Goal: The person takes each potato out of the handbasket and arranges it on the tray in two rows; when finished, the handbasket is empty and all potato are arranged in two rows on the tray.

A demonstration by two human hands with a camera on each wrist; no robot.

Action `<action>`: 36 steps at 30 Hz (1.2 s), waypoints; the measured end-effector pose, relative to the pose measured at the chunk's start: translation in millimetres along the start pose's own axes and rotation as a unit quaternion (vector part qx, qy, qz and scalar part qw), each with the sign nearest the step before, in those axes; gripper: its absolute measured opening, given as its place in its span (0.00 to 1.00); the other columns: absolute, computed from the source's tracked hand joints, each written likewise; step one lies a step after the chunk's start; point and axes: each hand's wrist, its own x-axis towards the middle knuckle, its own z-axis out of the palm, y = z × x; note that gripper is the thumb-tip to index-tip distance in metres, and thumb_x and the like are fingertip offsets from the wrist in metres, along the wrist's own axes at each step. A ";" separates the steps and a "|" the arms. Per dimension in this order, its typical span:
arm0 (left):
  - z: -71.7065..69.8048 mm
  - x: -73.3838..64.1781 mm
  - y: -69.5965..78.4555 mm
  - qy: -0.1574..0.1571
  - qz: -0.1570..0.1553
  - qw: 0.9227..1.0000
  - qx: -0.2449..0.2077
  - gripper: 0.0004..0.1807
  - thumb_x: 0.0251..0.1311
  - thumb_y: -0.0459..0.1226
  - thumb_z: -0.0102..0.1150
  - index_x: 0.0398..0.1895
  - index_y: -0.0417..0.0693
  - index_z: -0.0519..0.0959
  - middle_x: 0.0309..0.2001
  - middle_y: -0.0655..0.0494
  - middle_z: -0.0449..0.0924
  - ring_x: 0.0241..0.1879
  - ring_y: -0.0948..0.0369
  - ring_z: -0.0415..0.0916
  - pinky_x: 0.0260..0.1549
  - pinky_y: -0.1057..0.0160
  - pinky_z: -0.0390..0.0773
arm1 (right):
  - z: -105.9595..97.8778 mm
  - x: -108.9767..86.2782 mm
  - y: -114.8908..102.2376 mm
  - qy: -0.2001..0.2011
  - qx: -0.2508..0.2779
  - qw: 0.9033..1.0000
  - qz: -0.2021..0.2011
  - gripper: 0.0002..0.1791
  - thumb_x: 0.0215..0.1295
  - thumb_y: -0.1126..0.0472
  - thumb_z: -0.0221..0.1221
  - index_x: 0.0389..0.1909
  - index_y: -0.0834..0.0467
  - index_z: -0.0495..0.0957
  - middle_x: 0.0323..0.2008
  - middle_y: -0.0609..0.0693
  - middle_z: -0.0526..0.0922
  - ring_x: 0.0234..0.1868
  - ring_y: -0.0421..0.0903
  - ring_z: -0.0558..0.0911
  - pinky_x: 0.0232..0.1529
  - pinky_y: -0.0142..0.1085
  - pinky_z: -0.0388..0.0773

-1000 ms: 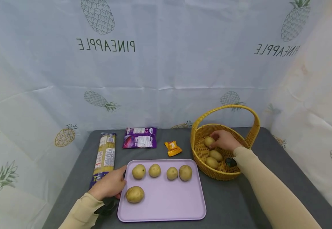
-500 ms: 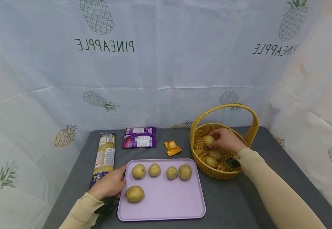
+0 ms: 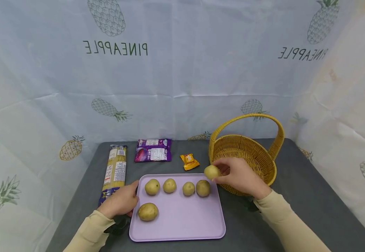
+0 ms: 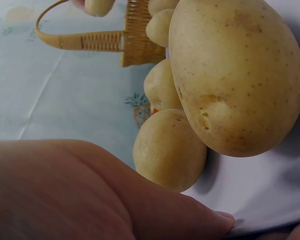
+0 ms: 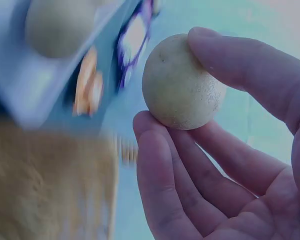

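My right hand [image 3: 237, 176] pinches a small round potato [image 3: 212, 172] above the far right corner of the lilac tray [image 3: 185, 224]. In the right wrist view the thumb lies on one side of that potato [image 5: 182, 82] and the fingertips on the other. At the tray's left edge my left hand [image 3: 121, 201] grips the rim, thumb on top and fingers under it. Several potatoes rest on the tray: a row along the far side, including a browner one [image 3: 203, 188], and a larger oval potato [image 3: 148, 211] at the left.
Behind my right hand stands a yellow wicker basket [image 3: 239, 141] with a tall handle; its near inside is hidden. A pack of noodles [image 3: 114, 171] lies left of the tray. Beyond it are a purple packet [image 3: 152, 150] and a small orange packet [image 3: 189, 162].
My right hand has lifted the potato out of the basket and carried it left and nearer, to the tray's far corner. My left hand has stayed on the tray's edge.
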 end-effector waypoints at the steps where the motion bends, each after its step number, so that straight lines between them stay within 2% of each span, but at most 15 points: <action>1: -0.3 -0.5 -0.1 0.000 0.001 1.000 0.001 0.37 0.73 0.28 0.51 0.83 0.26 0.56 0.29 0.51 0.80 0.15 0.57 0.80 0.17 0.59 0.81 | 8.7 -1.7 -4.0 -0.004 0.009 1.000 -0.007 0.26 0.58 0.55 0.80 0.57 0.54 0.88 0.45 0.44 0.89 0.43 0.39 0.86 0.46 0.37 0.87; 4: -0.7 -1.0 -0.5 0.002 0.007 1.000 0.001 0.37 0.73 0.28 0.51 0.83 0.26 0.56 0.31 0.50 0.82 0.15 0.58 0.79 0.17 0.59 0.81 | 35.2 -3.4 -14.8 -0.018 0.027 0.999 -0.025 0.26 0.56 0.55 0.81 0.56 0.53 0.88 0.43 0.42 0.89 0.42 0.38 0.85 0.45 0.36 0.87; 9: -0.7 -0.2 -0.6 0.002 0.004 1.000 0.004 0.37 0.73 0.28 0.51 0.83 0.26 0.57 0.40 0.45 0.87 0.15 0.57 0.79 0.17 0.59 0.81 | 73.9 0.7 -32.2 -0.047 0.033 0.997 -0.050 0.24 0.55 0.57 0.81 0.54 0.52 0.89 0.42 0.40 0.89 0.41 0.37 0.84 0.45 0.34 0.85; 17: -0.4 0.8 -1.1 -0.001 0.006 1.000 0.001 0.37 0.73 0.27 0.52 0.83 0.26 0.56 0.46 0.40 0.88 0.15 0.57 0.80 0.17 0.58 0.81 | 115.2 3.6 -51.5 -0.075 0.034 0.993 -0.080 0.24 0.55 0.60 0.81 0.54 0.57 0.90 0.41 0.43 0.90 0.40 0.37 0.84 0.43 0.29 0.81; 21: -0.8 0.4 -1.2 -0.002 0.006 1.000 -0.002 0.37 0.73 0.27 0.51 0.82 0.25 0.56 0.49 0.38 0.88 0.15 0.57 0.80 0.17 0.58 0.82 | 127.6 4.1 -55.2 -0.083 0.030 0.992 -0.094 0.24 0.53 0.61 0.81 0.53 0.57 0.90 0.39 0.42 0.89 0.39 0.34 0.82 0.44 0.28 0.81; 24: -1.5 0.2 -0.9 -0.004 0.006 1.000 0.001 0.37 0.73 0.27 0.51 0.83 0.25 0.55 0.40 0.42 0.87 0.15 0.58 0.80 0.17 0.59 0.81 | 132.0 4.6 -55.8 -0.087 0.022 0.991 -0.095 0.25 0.53 0.61 0.81 0.53 0.56 0.90 0.39 0.41 0.89 0.39 0.32 0.82 0.43 0.27 0.81; 28: -1.7 -0.7 -1.3 -0.005 0.006 1.000 0.003 0.37 0.72 0.27 0.50 0.83 0.25 0.55 0.28 0.51 0.82 0.15 0.58 0.80 0.17 0.59 0.81 | 135.4 4.8 -55.4 -0.089 0.008 0.992 -0.092 0.25 0.53 0.60 0.81 0.54 0.56 0.90 0.39 0.41 0.89 0.38 0.31 0.81 0.43 0.27 0.80; 32: -1.6 -1.0 -1.3 -0.007 -0.001 1.000 0.001 0.37 0.73 0.28 0.50 0.83 0.25 0.55 0.28 0.51 0.80 0.16 0.58 0.81 0.18 0.59 0.82 | 138.0 4.7 -55.7 -0.092 -0.002 0.991 -0.095 0.25 0.53 0.59 0.81 0.54 0.56 0.90 0.38 0.40 0.89 0.38 0.31 0.81 0.43 0.26 0.80; 36: -1.4 0.3 -0.3 -0.008 -0.001 1.000 -0.001 0.37 0.73 0.28 0.51 0.83 0.25 0.55 0.33 0.49 0.83 0.16 0.57 0.81 0.18 0.59 0.82 | 139.6 3.6 -56.9 -0.092 -0.006 0.991 -0.099 0.25 0.52 0.59 0.81 0.53 0.56 0.91 0.38 0.39 0.89 0.37 0.31 0.80 0.42 0.25 0.79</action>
